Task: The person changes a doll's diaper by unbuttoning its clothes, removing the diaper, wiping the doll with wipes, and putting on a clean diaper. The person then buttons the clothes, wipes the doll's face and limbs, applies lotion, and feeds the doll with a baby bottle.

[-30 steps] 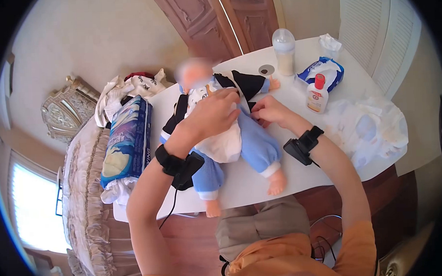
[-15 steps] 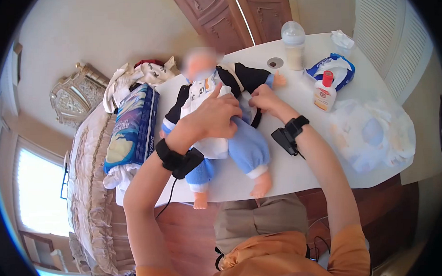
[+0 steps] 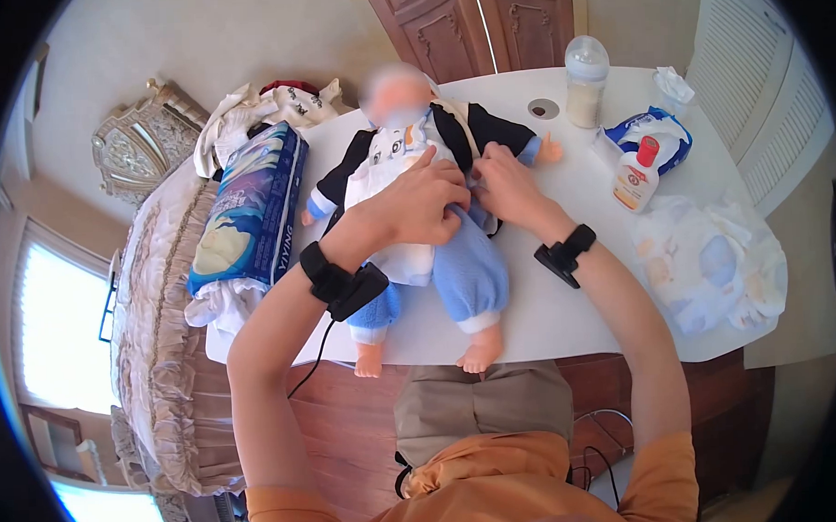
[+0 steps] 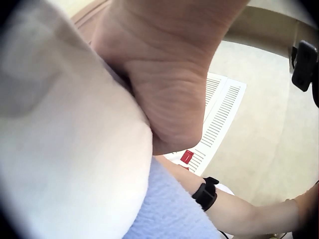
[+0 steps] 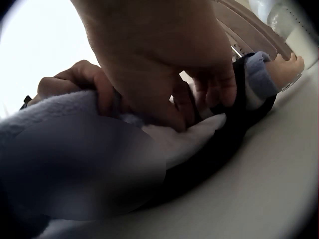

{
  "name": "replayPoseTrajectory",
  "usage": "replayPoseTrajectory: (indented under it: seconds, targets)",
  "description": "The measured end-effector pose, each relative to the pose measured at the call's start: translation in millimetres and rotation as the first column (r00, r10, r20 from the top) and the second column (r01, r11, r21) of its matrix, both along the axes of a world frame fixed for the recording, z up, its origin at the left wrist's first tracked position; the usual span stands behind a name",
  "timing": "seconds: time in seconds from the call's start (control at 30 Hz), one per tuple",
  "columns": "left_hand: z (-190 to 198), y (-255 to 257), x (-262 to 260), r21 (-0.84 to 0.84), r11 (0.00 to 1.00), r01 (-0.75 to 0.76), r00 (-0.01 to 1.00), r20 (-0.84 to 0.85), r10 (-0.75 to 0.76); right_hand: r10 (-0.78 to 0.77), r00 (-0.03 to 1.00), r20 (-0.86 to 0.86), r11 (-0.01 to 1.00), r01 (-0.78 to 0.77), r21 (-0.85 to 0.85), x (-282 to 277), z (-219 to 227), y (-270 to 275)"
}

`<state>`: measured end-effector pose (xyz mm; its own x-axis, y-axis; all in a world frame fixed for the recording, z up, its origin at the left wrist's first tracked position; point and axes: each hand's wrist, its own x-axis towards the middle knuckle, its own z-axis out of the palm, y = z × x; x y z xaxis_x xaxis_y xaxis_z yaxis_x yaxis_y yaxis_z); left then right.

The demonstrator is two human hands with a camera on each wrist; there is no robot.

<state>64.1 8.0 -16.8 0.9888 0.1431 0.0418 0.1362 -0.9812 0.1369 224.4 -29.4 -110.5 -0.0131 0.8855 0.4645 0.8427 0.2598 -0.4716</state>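
Note:
A doll (image 3: 469,268) in blue trousers, a white front piece (image 3: 404,261) and a black jacket (image 3: 355,162) lies on its back on a white table. My left hand (image 3: 421,206) lies across its belly, fingers curled at the blue waist, gripping cloth there. Beside it, my right hand (image 3: 512,191) pinches clothing at the doll's side. The right wrist view shows the right hand (image 5: 164,64) with its fingertips at white cloth (image 5: 184,139) and the black jacket (image 5: 219,154). In the left wrist view the left hand (image 4: 169,94) hides its fingertips.
A blue diaper pack (image 3: 250,207) stands left of the doll. On the right are a bottle with a red cap (image 3: 636,178), a wipes pack (image 3: 662,137), a baby bottle (image 3: 585,85) and a crumpled printed diaper (image 3: 713,260). Cloths (image 3: 265,110) lie at the back left.
My right hand has moved up along the doll's side and closer to my left hand. The black jacket edge that showed below the right hand is now mostly covered. The head view has shifted.

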Motion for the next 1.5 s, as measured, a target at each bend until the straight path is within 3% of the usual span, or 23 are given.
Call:
replayPoseTrajectory:
  seconds: [0.2,0.33,0.43,0.6,0.73,0.8,0.9,1.03,1.1,1.13,1.2,1.23,1.3,1.43,1.5]
  targets:
    - [-1.2,2.3,-0.4,-0.048,0.999,0.014,1.000,0.021,-0.013,0.095,0.991,0.093,0.965,-0.069,-0.253,-5.7,-4.2,26.3]
    - [-0.3,1.2,-2.2,-0.022,1.000,-0.010,1.000,-0.004,0.009,0.107,0.994,0.027,0.945,-0.093,-0.313,-1.0,-14.6,32.6]
    - [0.0,1.1,-3.5,-0.029,1.000,-0.011,1.000,0.017,0.011,0.124,0.992,-0.001,0.955,-0.120,-0.272,2.5,-18.0,29.3]
    - [-1.4,2.0,-3.0,0.028,1.000,0.000,0.998,0.062,-0.002,0.144,0.969,0.200,0.955,-0.083,-0.285,0.4,-12.7,17.6]
    - [-3.3,3.9,-1.1,0.028,1.000,-0.004,0.999,0.044,0.002,0.129,0.957,0.259,0.954,-0.049,-0.296,-1.0,-7.2,8.7]
    - [-3.8,3.9,-0.1,0.017,1.000,-0.001,1.000,0.015,0.001,0.026,0.927,0.374,0.996,0.009,-0.092,-6.0,-10.5,3.5]
    - [-1.7,1.1,1.7,0.040,0.999,-0.016,1.000,-0.011,0.016,-0.017,0.925,0.381,1.000,0.011,0.017,-7.9,-11.1,0.8]
    - [-3.6,-4.6,1.7,0.062,0.997,-0.043,0.999,0.001,0.043,-0.024,0.943,0.333,0.994,0.056,-0.089,-4.4,-8.4,4.3]
    - [-7.3,-5.4,3.8,0.230,0.973,-0.016,0.998,-0.051,0.029,-0.016,0.989,0.148,0.990,0.037,-0.137,1.6,-9.7,7.0]
    - [-8.5,-6.8,5.8,0.230,0.973,-0.018,0.998,-0.048,0.030,-0.015,0.988,0.152,0.990,0.036,-0.137,3.7,-10.5,8.3]
    - [-7.9,-12.5,12.3,0.349,0.935,-0.061,0.969,-0.203,0.139,-0.025,1.000,0.017,0.988,0.028,-0.150,7.4,-11.0,10.3]
    - [-5.2,-15.7,16.3,0.349,0.935,-0.064,0.970,-0.197,0.140,-0.025,0.999,0.023,0.988,0.028,-0.149,8.7,-11.0,10.6]
    - [-0.7,-20.7,23.3,0.402,0.916,-0.019,0.872,-0.441,0.212,-0.014,1.000,-0.017,0.991,0.012,-0.133,10.3,-10.5,10.3]
    - [-9.9,-19.0,27.7,0.355,0.935,0.023,0.837,-0.518,0.176,0.041,0.999,0.026,0.982,-0.035,-0.184,11.2,-8.9,7.0]
    - [-14.8,-18.9,31.6,0.358,0.932,0.058,0.749,-0.633,0.197,0.081,0.995,0.062,0.986,-0.071,-0.151,10.7,-9.3,5.2]
